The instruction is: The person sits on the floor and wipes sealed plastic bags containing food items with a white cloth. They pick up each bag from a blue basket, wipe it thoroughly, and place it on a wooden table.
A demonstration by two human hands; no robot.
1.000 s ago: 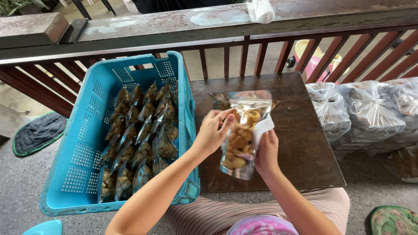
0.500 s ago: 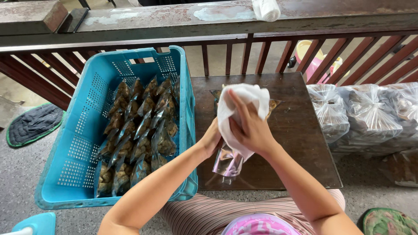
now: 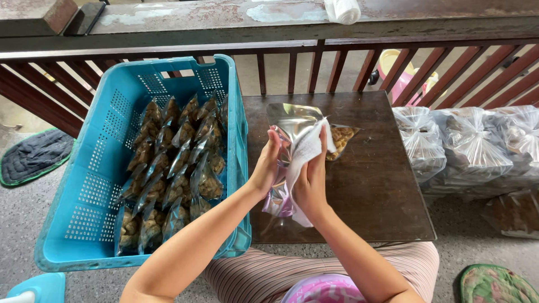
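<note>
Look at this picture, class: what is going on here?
A seated person holds a clear snack pouch upright over a dark wooden table. The left hand steadies it while the right hand presses a white cloth against it. Another filled pouch lies on the table behind. A blue crate on the left holds rows of packed pouches.

Dark brown square wooden table (image 3: 382, 185) is sitting on a speckled grey concrete floor (image 3: 33, 224), right against a reddish-brown slatted wooden railing (image 3: 292, 70). A weathered grey-brown top rail (image 3: 224, 19) with peeling paint is running across the frame. Daylight is coming in evenly, no hard shadows. A dark grey quilted mat with green edging (image 3: 33, 154) is lying on the floor at left; a green patterned mat (image 3: 494, 283) is showing at the bottom right corner.
</note>
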